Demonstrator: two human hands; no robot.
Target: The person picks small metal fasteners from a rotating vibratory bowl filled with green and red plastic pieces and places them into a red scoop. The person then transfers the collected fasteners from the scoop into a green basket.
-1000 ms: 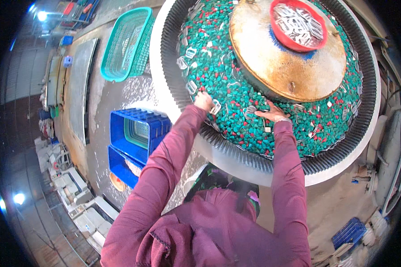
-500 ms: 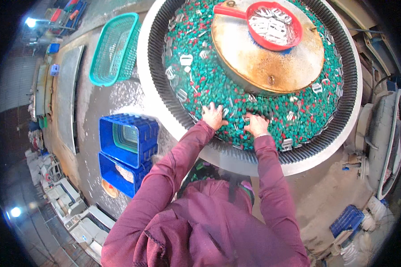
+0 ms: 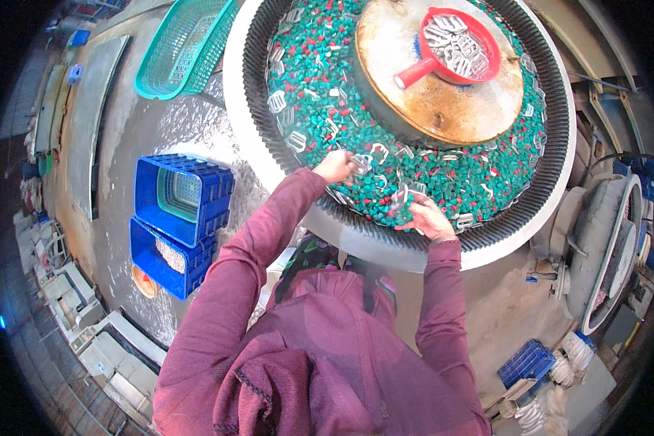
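A round vibrating tub (image 3: 498, 254) with a dark ribbed wall holds green and red pebble-like chips (image 3: 370, 190), with silver metal buckles scattered among them. Over the near-left chips, my left hand (image 3: 333, 167) is closed on a silver buckle (image 3: 360, 163). Farther right, near the front wall, my right hand (image 3: 430, 218) grips another silver buckle (image 3: 400, 195) between thumb and fingers; exactly how many pieces it holds is unclear. On the rusty metal centre cover (image 3: 392, 69) sits a red long-handled strainer (image 3: 417, 73) heaped with silver buckles.
Left of the tub stand a green plastic basket (image 3: 151, 80) and two stacked blue crates (image 3: 221, 192), one with a green basket inside, the other with pale bits. A second round machine (image 3: 585, 269) stands at the right, with a blue crate (image 3: 525, 363) on the floor below it.
Both hands have risen from the chips, buckles now showing in their fingers. My left hand moved left. The strainer's handle has swung from pointing left to pointing toward me. The view has shifted slightly.
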